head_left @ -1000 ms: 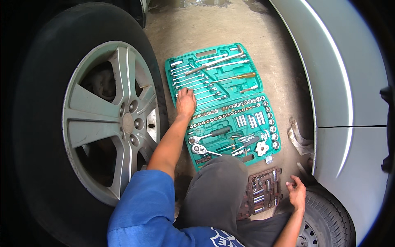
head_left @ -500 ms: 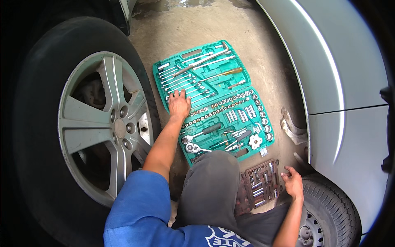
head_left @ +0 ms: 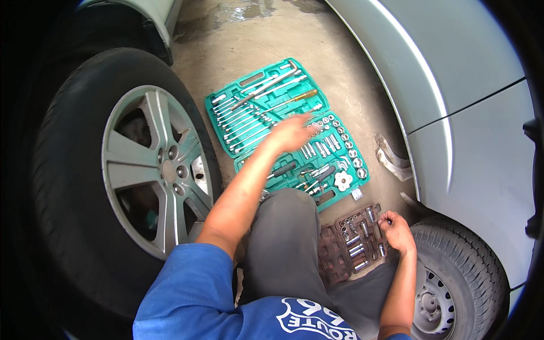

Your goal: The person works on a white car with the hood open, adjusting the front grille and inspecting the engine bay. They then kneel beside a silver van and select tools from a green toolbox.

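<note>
A green tool case (head_left: pixel 264 143) lies unfolded on the floor in front of me. Over its sockets reaches my left hand (head_left: pixel 293 134), smeared by motion, fingers pointing right; whether it holds anything cannot be made out. Combination wrenches (head_left: pixel 241 126), a bent bar (head_left: pixel 266 88) and a screwdriver with a yellow handle (head_left: pixel 306 94) rest in the far half. Sockets (head_left: pixel 348 145) line the near half, by a ratchet handle (head_left: pixel 283 169) and a white knob-shaped piece (head_left: pixel 343 181). My right hand (head_left: pixel 398 231) is curled closed beside a smaller brown socket set (head_left: pixel 338 249); something small and dark shows at its fingertips.
A large tyre on an alloy wheel (head_left: pixel 168 170) stands close on my left. Along the right runs a silver car body panel (head_left: pixel 436 102), with another wheel (head_left: pixel 430 303) at lower right. A curved metal part (head_left: pixel 391 160) lies on the concrete floor (head_left: pixel 226 48).
My left hand has moved right from the wrenches to above the sockets. My right hand's fingers have curled in beside the brown set. The whole view has shifted somewhat.
</note>
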{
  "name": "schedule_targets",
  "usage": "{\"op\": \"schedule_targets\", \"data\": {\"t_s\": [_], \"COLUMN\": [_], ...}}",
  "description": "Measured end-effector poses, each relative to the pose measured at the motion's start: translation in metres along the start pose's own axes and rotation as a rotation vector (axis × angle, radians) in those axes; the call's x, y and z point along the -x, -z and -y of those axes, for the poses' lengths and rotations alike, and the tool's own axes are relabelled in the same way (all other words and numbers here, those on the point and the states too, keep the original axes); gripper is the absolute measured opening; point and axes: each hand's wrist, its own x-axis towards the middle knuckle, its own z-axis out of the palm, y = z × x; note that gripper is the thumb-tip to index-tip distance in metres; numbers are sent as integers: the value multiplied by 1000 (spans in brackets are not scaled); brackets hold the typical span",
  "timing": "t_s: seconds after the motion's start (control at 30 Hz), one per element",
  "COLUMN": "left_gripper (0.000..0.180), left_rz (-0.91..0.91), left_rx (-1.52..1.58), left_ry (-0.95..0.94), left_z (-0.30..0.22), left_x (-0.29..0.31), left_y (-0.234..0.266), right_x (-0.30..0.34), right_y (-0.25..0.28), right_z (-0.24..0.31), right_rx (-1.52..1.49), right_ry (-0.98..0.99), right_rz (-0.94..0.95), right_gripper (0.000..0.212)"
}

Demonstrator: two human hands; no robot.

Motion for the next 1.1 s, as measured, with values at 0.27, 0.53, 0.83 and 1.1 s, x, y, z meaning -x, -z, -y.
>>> {"op": "schedule_targets", "data": {"t_s": [0.27,0.53,0.83,1.1], "left_gripper": [61,50,36,34], "left_rz": [286,406,84,374], "left_rx": [134,22,90,-73], "left_ry": [-652,-565,-552,-627], "left_z": [-236,-206,-249,-270], "left_x": [97,112,125,133], "left_y": [-86,-180,-190,-239], "right_x": [-3,-3,1,11], "right_y": [5,2,-15,-32], "right_z": [-2,-18,-20,-23], "right_rx": [312,425,481,284], "right_ry": [314,280,175,-104], "right_rz": [-104,-140,-66,145], "right_gripper": [17,20,24,30]}}
